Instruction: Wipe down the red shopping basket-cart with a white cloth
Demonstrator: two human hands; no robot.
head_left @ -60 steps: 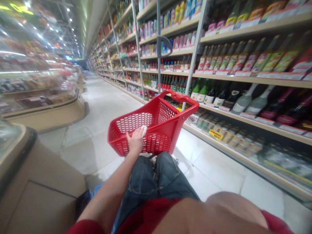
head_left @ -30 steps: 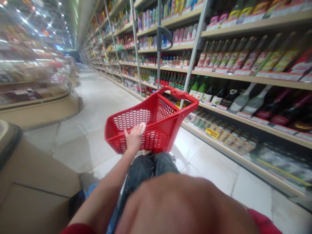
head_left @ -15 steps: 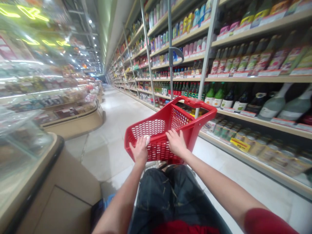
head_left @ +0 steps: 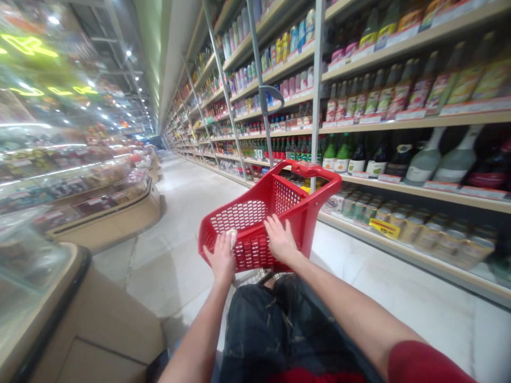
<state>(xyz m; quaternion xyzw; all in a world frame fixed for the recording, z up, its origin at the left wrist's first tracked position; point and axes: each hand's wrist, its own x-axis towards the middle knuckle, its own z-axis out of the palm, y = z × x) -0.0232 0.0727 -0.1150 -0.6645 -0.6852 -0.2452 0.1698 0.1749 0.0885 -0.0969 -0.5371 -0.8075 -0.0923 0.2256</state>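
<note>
A red plastic shopping cart [head_left: 255,252] with perforated sides stands tilted in view just beyond my knees. My left hand [head_left: 222,258] lies over its near rim, fingertips pointing into the basket. A small white wad [head_left: 232,237], perhaps tissue, is tucked at the index-finger side of that hand; the thumb is hidden. Farther right along the same rim rests my right hand [head_left: 281,240], its fingers stretched and spread against the red plastic. The cart's handle [head_left: 313,170] is at its far right end, away from both hands. What I see of the basket holds no goods.
Tall shelves [head_left: 383,127] of bottles, cans and jars line the right side, with a yellow price tag [head_left: 384,227] low down. Display counters [head_left: 107,221] run along the left, one close by [head_left: 80,298]. A pale tiled aisle floor [head_left: 175,181] stretches ahead between them.
The shelves, counters and cart have shifted left in view as my viewpoint turns slightly. Both hands have kept their places on the cart's rim.
</note>
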